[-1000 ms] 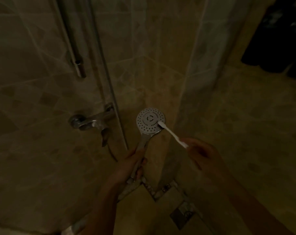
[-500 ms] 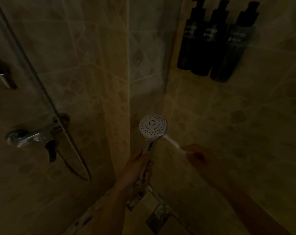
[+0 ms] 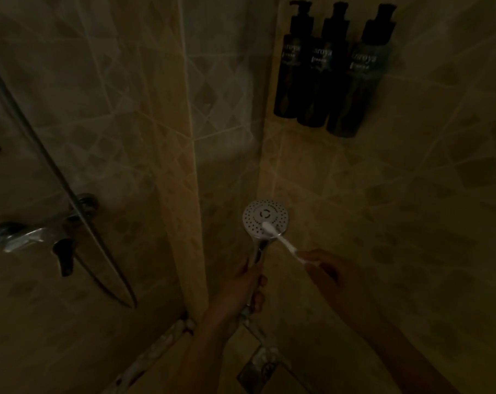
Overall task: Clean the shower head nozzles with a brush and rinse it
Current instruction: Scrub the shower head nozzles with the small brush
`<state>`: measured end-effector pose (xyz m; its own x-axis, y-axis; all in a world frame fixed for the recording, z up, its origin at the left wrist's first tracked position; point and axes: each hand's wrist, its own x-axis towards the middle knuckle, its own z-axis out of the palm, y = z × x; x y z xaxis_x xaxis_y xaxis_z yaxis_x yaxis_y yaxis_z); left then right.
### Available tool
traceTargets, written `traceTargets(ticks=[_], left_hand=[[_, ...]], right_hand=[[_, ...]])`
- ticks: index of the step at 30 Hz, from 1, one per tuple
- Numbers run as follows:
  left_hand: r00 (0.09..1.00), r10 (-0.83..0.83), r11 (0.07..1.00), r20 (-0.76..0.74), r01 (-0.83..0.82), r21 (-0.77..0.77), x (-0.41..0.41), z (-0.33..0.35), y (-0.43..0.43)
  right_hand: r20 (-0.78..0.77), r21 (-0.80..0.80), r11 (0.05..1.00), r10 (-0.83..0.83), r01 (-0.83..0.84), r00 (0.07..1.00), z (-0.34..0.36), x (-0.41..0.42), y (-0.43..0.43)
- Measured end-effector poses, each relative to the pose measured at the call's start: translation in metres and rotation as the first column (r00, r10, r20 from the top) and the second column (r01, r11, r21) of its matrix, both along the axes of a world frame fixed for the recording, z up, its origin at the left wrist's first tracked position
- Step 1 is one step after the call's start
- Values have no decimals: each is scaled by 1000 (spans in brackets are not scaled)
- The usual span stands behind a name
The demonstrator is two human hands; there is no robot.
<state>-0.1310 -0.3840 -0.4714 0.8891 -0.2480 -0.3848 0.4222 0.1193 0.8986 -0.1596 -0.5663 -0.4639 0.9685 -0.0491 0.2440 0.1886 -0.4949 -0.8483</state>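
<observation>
A round chrome shower head (image 3: 258, 216) with rings of small nozzles faces me in the dim shower stall. My left hand (image 3: 241, 291) grips its handle from below and holds it upright. A white toothbrush (image 3: 283, 243) rests with its bristle end on the lower right part of the nozzle face. My right hand (image 3: 323, 270) holds the brush handle, to the right of the shower head and a little below it.
A chrome mixer tap (image 3: 28, 237) with a dark lever sits on the left wall, and the hose (image 3: 56, 177) loops down past it. Three dark pump bottles (image 3: 329, 69) hang on the right wall. Tiled walls meet in a corner behind the shower head.
My view has swung right, so the tap shifted left and the bottles came into sight. The brush head left the nozzle face for a moment and now rests on its lower right part.
</observation>
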Motion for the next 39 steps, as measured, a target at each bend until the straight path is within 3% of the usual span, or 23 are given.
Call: traceTargets(ticks=[5, 9, 12, 16, 20, 24, 27, 31, 34, 39], left_hand=[[999, -34, 999, -2, 34, 35, 4, -5, -11], [1000, 2, 1000, -24, -2, -5, 4, -7, -12], [999, 2, 1000, -34, -3, -9, 7, -10, -16], [999, 17, 1000, -28, -17, 6, 9, -9, -16], [999, -6, 1000, -34, 7, 23, 17, -9, -15], [997, -7, 999, -78, 4, -39, 17, -11, -10], [998, -8, 1000, -68, 8, -2, 14, -10, -11], [997, 42, 997, -57, -45, -55, 14, -6, -11], [998, 52, 996, -44, -55, -65, 15, -2, -10], [998, 54, 995, -18, -55, -86, 10, 1, -6]], right_hand=[[12, 43, 992, -120, 119, 993, -2, 17, -14], [-66, -32, 999, 32, -34, 997, -10, 14, -12], [-27, 34, 999, -35, 36, 999, -7, 20, -18], [-69, -47, 999, 6, -10, 998, -11, 25, -12], [-23, -12, 998, -59, 58, 998, -14, 30, -15], [-53, -148, 989, -22, 14, 998, -18, 30, -9], [-59, -77, 995, -67, 62, 996, -14, 35, -13], [-96, -151, 985, 67, -81, 993, -9, 32, 4], [-67, -24, 1000, 15, -17, 998, -3, 39, 0], [19, -39, 999, -15, 16, 1000, -3, 35, 3]])
